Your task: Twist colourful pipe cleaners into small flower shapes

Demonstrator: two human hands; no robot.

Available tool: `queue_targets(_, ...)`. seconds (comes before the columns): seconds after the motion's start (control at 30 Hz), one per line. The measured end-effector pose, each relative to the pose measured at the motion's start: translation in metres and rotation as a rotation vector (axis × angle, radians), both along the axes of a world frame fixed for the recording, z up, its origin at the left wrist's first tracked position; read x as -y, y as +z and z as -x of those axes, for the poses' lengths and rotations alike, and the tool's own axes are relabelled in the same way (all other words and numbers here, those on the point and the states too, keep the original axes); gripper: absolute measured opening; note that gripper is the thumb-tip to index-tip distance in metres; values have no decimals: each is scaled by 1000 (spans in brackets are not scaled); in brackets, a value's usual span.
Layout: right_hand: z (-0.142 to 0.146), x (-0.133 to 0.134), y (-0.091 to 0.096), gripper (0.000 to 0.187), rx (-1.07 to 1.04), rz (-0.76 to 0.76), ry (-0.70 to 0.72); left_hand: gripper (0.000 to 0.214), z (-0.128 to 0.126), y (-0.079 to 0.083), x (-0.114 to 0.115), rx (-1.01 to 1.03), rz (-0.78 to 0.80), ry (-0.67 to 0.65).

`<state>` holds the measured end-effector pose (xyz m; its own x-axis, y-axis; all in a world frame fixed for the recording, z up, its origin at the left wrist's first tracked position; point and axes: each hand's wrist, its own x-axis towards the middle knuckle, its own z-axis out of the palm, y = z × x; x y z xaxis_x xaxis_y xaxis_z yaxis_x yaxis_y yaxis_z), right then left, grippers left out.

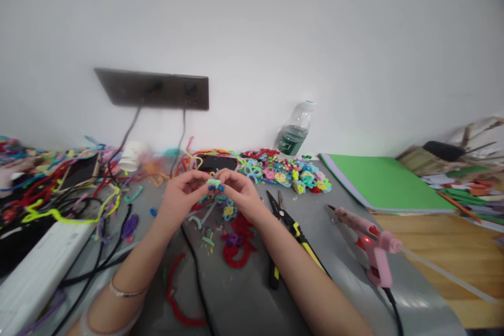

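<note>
Bright, even light; warped, blurry edges

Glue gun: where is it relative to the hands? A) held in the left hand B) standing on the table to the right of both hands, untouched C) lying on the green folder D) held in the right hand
B: the pink glue gun stands on the grey table, clear of the right hand and left hand, which together pinch a small teal pipe-cleaner piece.

pliers (289, 231) beside right forearm, seemingly.
</note>
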<state>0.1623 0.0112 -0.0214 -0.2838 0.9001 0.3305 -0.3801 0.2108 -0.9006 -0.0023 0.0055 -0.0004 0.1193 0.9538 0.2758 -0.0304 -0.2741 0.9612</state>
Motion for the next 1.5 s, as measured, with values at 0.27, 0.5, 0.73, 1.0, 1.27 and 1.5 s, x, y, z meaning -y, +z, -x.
queue_targets(0.27,-1,-3,-7,25,-24,90,-16,23,-3,-6,-2,-19,-33,-74)
queue_targets(0.5,0,-1,1,27,50,113,14,12,1,-11,-3,-153,-146,-25)
queue_targets(0.73,-11,-4,5,20,187,181,133,10,5,-1,-1,-240,-94,-128)
queue_targets(1.0,-26,-6,6,25,148,443,396,12,7,-1,-4,-244,44,-230)
queue_targets(1.27,-5,-3,2,34,-158,535,215,16,-7,-14,-5,-7,-28,80)
queue_targets(1.5,-1,-3,-1,35,-217,547,221,11,-13,-14,-2,25,-67,77)
